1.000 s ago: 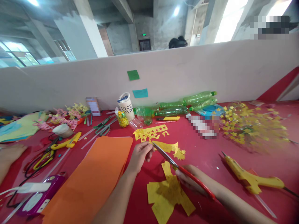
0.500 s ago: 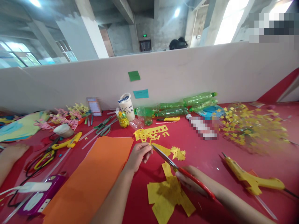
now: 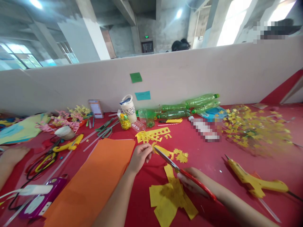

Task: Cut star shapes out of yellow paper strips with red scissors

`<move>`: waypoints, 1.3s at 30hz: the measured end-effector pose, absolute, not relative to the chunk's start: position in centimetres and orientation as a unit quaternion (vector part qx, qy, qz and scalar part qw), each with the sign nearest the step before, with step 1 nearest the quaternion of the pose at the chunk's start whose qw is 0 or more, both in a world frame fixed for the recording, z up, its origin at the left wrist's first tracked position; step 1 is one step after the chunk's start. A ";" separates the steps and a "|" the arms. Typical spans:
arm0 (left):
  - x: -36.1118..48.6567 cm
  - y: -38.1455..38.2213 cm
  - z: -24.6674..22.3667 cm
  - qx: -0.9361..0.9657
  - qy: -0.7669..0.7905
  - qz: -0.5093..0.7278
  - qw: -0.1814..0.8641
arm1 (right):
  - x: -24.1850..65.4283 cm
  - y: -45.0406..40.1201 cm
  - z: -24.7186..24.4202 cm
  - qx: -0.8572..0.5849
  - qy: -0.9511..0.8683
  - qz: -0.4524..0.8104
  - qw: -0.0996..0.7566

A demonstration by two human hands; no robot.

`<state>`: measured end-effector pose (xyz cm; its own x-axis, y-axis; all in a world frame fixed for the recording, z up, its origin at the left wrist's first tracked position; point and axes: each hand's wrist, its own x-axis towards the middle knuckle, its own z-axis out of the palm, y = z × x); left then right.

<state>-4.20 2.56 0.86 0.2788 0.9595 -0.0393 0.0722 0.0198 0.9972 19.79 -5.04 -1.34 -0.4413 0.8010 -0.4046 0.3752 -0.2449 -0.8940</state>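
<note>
Thumb and fingers of my left hand (image 3: pixel 142 154) are pinched at the scissor tips, on what looks like a small piece of yellow paper; most of it is hidden. My right hand (image 3: pixel 193 179) grips red-handled scissors (image 3: pixel 167 159), whose blades point up and left to my left fingertips. Just behind the blades lies a yellow paper scrap (image 3: pixel 163 150). Right of it is a small pile of yellow paper stars (image 3: pixel 181 155). Below the scissors, yellow paper pieces (image 3: pixel 167 198) overlap on the red table.
Orange sheets (image 3: pixel 94 176) lie left of my left arm. A yellow glue gun (image 3: pixel 255 181) rests at right, another glue gun (image 3: pixel 68 144) at left. Green bottles (image 3: pixel 176 113), a white cup (image 3: pixel 128 108) and star-cut yellow strips (image 3: pixel 153 135) sit behind. Another person's hand (image 3: pixel 17 156) is at far left.
Both hands stay nearly in place. The scissor handles have shifted slightly left and up, and the yellow bit at my left fingertips shows less clearly.
</note>
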 end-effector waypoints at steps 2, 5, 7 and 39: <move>-4.1 2.6 0.9 0.577 0.446 0.417 0.543 | 19.8 -5.0 -1.4 -0.500 -0.585 0.614 0.177; -4.0 2.5 0.8 0.564 0.436 0.427 0.556 | 19.8 -5.1 -1.6 -0.501 -0.569 0.625 0.184; -3.8 2.4 0.5 0.549 0.428 0.431 0.574 | 19.8 -5.1 -1.6 -0.502 -0.556 0.635 0.188; -1.8 1.5 -0.1 0.520 0.392 0.522 0.551 | 17.5 -6.1 -0.4 -0.513 -0.516 0.653 0.212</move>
